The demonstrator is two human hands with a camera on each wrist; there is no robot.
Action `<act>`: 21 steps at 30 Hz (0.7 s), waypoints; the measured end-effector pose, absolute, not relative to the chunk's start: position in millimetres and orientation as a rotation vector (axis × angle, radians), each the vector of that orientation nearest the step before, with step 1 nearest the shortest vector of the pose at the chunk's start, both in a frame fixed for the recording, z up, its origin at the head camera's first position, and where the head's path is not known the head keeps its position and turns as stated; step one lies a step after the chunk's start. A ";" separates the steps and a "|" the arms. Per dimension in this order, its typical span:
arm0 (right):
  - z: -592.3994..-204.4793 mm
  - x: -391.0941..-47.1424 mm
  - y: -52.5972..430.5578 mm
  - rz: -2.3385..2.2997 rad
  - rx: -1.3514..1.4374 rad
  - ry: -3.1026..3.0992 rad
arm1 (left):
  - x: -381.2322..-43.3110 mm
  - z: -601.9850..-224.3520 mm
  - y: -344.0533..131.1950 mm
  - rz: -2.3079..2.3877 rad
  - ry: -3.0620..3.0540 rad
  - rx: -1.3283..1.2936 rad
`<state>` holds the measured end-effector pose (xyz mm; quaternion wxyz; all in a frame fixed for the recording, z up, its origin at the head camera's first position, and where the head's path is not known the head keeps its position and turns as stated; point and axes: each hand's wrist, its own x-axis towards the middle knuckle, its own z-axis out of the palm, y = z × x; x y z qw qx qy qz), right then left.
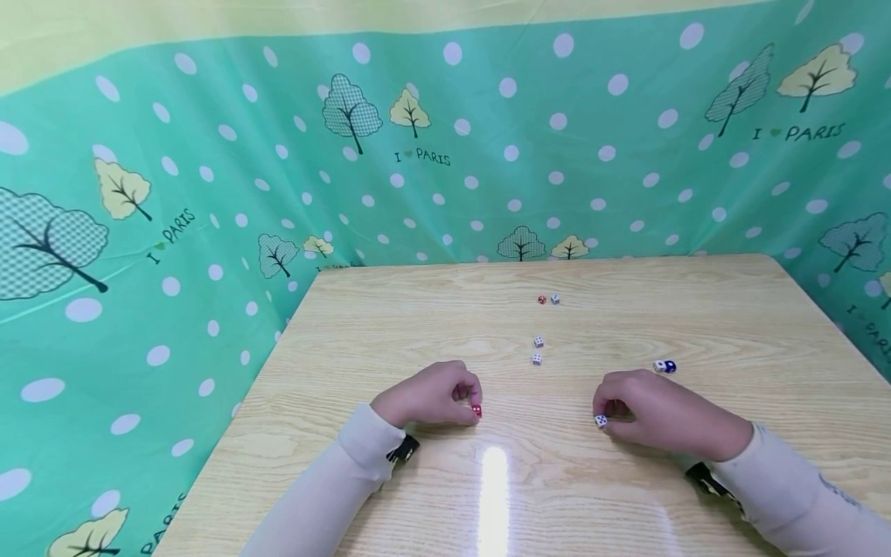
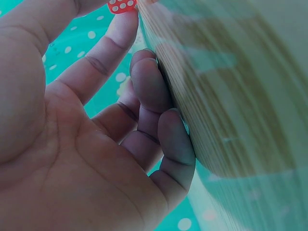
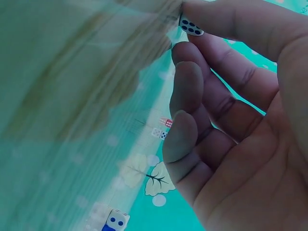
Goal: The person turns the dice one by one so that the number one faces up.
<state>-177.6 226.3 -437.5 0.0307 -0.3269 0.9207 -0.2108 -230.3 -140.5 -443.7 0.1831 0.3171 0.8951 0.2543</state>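
Observation:
My left hand [image 1: 435, 393] pinches a red die [image 1: 476, 411] with white pips between thumb and index finger, low at the tabletop. In the left wrist view that red die [image 2: 122, 6] shows at the top edge, its other fingers curled against the wood. Across from it, my right hand [image 1: 650, 410] pinches a white die [image 1: 602, 422] with dark pips at the table surface. The right wrist view shows this white die [image 3: 191, 26] between thumb and index finger. Just beyond the right hand, a white die [image 1: 659, 366] and a blue die [image 1: 670, 367] sit side by side.
Two white dice, one nearer [image 1: 537, 360] and one farther [image 1: 539, 342], lie mid-table. Farther back a small red die [image 1: 542, 299] sits beside a white die [image 1: 554, 299]. A green patterned cloth [image 1: 431, 201] hangs behind the wooden table [image 1: 390, 317].

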 end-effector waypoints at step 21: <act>-437.6 -165.8 210.6 -0.328 -1.166 3.013 | -229.8 -441.8 -139.7 0.712 2.522 0.895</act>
